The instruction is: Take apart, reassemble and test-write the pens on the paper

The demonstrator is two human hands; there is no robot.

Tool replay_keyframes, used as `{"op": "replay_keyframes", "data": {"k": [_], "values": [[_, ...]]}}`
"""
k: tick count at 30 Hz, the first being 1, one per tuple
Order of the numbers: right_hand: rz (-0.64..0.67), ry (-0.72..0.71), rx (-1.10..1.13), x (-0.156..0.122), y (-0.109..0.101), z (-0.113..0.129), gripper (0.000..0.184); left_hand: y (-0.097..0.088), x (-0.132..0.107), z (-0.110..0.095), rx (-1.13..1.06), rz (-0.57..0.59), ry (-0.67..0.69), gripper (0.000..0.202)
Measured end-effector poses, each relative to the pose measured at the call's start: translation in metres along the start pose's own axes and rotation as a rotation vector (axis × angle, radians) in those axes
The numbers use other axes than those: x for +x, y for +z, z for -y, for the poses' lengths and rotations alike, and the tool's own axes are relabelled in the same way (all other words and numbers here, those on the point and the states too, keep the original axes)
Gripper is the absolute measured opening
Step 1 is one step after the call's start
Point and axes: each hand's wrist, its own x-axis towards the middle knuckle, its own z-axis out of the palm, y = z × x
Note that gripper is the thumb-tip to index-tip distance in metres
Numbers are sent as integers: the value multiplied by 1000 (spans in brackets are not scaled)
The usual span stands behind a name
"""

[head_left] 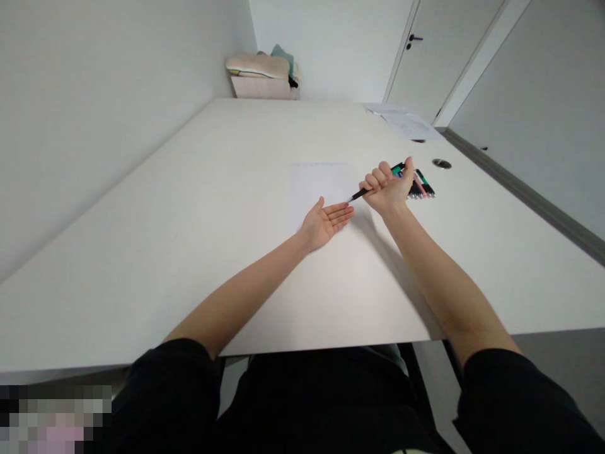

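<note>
My right hand (pixel 388 186) is wrapped round a black and green pen (pixel 360 193), thumb raised, with the pen's silver tip pointing down and left. That tip is at the fingertips of my left hand (pixel 326 221); whether it touches them I cannot tell. My left hand lies palm up with its fingers stretched out, over the lower part of a white sheet of paper (pixel 314 183). A faint line of writing runs along the sheet's top edge. Just behind my right hand lie several pens (pixel 423 186) in a row, partly hidden by it.
The white table (pixel 212 189) stands against a wall on the left. Printed papers (pixel 406 121) lie at its far right, near a round metal grommet (pixel 442 164). Beyond the far edge is a pale pink box (pixel 262 87) with folded cloth on it.
</note>
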Motion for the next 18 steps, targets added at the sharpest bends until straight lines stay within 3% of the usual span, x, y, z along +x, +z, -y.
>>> {"op": "replay_keyframes", "data": {"k": [3, 13, 18], "values": [[-52, -13, -49, -2, 4, 2, 60, 0, 0, 0, -5, -4, -1, 59], [5, 29, -259, -2, 3, 1, 57, -2, 1, 1, 5, 7, 8, 60], [-36, 6, -309, -2, 2, 2, 54, -2, 2, 1, 4, 18, 11, 61]]}}
